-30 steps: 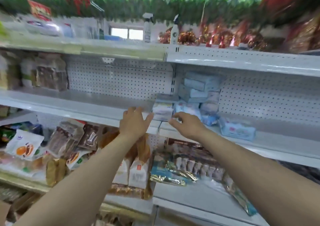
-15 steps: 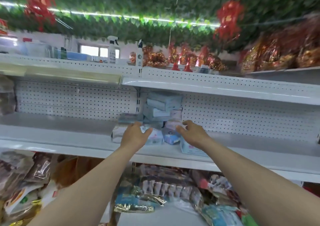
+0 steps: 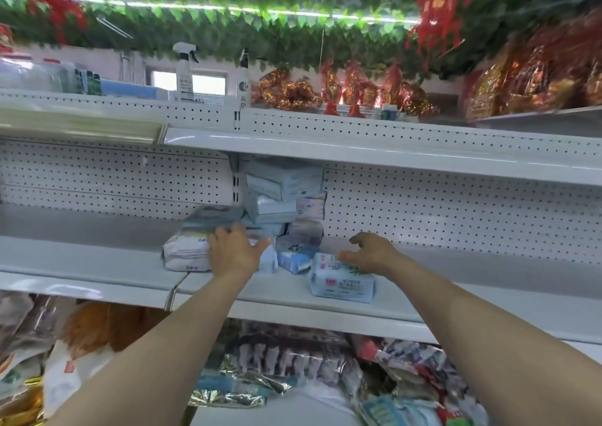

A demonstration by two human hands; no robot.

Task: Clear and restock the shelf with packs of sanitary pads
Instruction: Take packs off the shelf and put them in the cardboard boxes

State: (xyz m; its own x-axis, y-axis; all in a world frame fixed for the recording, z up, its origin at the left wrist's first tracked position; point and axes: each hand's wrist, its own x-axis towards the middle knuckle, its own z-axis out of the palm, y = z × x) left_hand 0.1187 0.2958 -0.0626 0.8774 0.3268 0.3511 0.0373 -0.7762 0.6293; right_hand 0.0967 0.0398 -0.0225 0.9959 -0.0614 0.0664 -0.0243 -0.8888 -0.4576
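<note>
A white shelf [image 3: 97,262] at chest height carries a pile of pale blue and white sanitary pad packs [image 3: 280,184] stacked against the pegboard. My left hand [image 3: 234,253] lies against a white pack [image 3: 185,253] at the pile's left, fingers reaching over its top and thumb spread to the right. My right hand [image 3: 371,251] hovers just over a light blue pack [image 3: 342,284] lying near the shelf's front edge, its fingers loosely curled and holding nothing. A small blue pack [image 3: 294,259] sits between my two hands.
The shelf below holds snack bags [image 3: 293,357] and foil packets. On the top shelf stand spray bottles [image 3: 185,73] and red-gold gift bags [image 3: 286,90]. Green leaf garlands and red ornaments hang overhead. The pad shelf is bare to the far left and right.
My left hand has settled onto the white pack. My right hand has moved right, away from the pile, to above the light blue pack. The view has tilted upward.
</note>
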